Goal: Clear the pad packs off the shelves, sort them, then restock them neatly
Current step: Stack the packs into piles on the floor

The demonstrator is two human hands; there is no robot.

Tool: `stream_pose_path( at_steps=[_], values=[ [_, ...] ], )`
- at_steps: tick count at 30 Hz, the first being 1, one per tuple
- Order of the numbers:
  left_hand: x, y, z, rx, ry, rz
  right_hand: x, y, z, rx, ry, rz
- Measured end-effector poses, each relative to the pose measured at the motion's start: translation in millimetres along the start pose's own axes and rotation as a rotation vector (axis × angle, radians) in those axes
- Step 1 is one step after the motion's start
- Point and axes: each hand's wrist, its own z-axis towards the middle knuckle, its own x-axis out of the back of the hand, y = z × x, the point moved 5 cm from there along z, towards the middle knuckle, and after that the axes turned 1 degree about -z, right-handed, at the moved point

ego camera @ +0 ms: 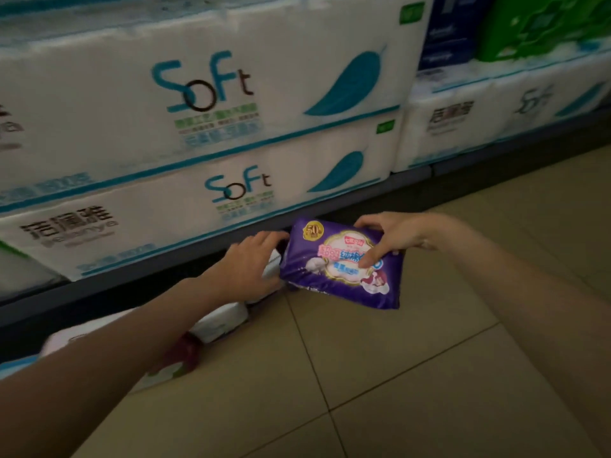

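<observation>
A purple pad pack (334,269) with pink and white print hangs just above the floor at the foot of the shelf. My right hand (390,238) grips its top right corner, thumb on the front. My left hand (246,264) lies flat with spread fingers on a white pack (272,266) directly to the left of the purple one. More white packs (221,320) line the floor along the shelf base under my left forearm. A dark red and white pack (185,357) lies partly hidden there.
Large white tissue bundles (198,127) marked "Soft" fill the lowest shelf. Another such bundle (479,123) sits to the right, with blue (446,31) and green packages (542,24) above it. The dark shelf base (463,183) runs diagonally. Beige floor tiles (413,375) spread in front.
</observation>
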Motion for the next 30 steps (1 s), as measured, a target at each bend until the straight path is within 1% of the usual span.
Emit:
stream_pose_path(
  at_steps=[1, 2, 4, 6, 8, 10, 11, 12, 13, 14, 15, 16, 17, 18, 19, 20, 22, 24, 26, 27, 28, 30],
  values=[
    [-5.2, 4.6, 8.9, 0.115, -0.061, -0.316, 6.4, 9.9, -0.7, 0.009, 0.026, 0.053],
    [-11.9, 8.6, 15.7, 0.224, -0.121, -0.569, 11.5, 19.9, -2.0, 0.020, 0.057, 0.114],
    [-26.1, 12.9, 26.2, 0.381, -0.169, -0.862, 17.3, 39.5, -3.6, 0.049, 0.123, 0.278],
    [-35.3, 19.7, 37.4, 0.469, -0.101, -1.077, 14.5, 57.9, -0.2, 0.070, 0.146, 0.489],
    [-47.0, 29.7, 50.2, 0.560, -0.036, -1.228, 3.3, 66.2, 3.6, 0.076, 0.107, 0.725],
    [-60.9, 47.3, 60.7, 0.625, -0.055, -1.286, -7.0, 70.4, 5.2, 0.068, 0.076, 0.968],
    [-67.6, 52.5, 66.0, 0.639, -0.035, -1.292, -9.8, 73.6, 6.4, 0.062, 0.069, 1.045],
    [-71.0, 56.0, 70.1, 0.654, 0.014, -1.277, -12.2, 75.7, 7.4, 0.062, 0.071, 1.054],
    [-72.7, 55.6, 73.3, 0.659, 0.066, -1.234, -11.8, 77.7, 8.0, 0.070, 0.115, 0.943],
    [-70.3, 55.7, 76.6, 0.636, 0.097, -1.128, -6.3, 80.6, 8.1, 0.083, 0.223, 0.702],
    [-66.3, 52.9, 81.0, 0.593, 0.080, -0.939, 4.9, 82.9, 7.5, 0.113, 0.388, 0.387],
    [-61.7, 51.3, 86.2, 0.528, 0.026, -0.724, 16.2, 79.3, 4.0, 0.170, 0.555, 0.070],
    [-55.2, 51.0, 90.2, 0.474, -0.041, -0.520, 23.1, 69.8, -0.9, 0.255, 0.672, -0.211],
    [-49.8, 49.8, 93.9, 0.432, -0.110, -0.376, 24.2, 58.9, -5.1, 0.344, 0.731, -0.434],
    [-44.9, 50.0, 97.2, 0.402, -0.179, -0.278, 22.3, 49.7, -7.7, 0.411, 0.746, -0.587],
    [-41.6, 51.6, 100.4, 0.372, -0.230, -0.191, 19.8, 42.8, -8.1, 0.445, 0.733, -0.681],
    [-37.6, 58.1, 105.0, 0.312, -0.306, -0.065, 12.7, 35.7, 0.9, 0.434, 0.640, -0.803],
    [-40.2, 63.0, 108.4, 0.266, -0.375, -0.038, 4.7, 37.0, 16.3, 0.352, 0.467, -0.873],
    [-42.1, 66.3, 110.2, 0.239, -0.410, -0.082, 2.6, 41.4, 25.0, 0.283, 0.326, -0.761],
    [-42.0, 67.4, 110.8, 0.224, -0.405, -0.095, 3.0, 43.8, 25.8, 0.263, 0.295, -0.684],
    [-41.3, 67.2, 111.8, 0.212, -0.382, -0.092, 4.5, 46.8, 25.8, 0.245, 0.284, -0.630],
    [-40.3, 63.6, 114.0, 0.196, -0.315, -0.042, 12.2, 53.4, 25.3, 0.198, 0.291, -0.617]
  ],
)
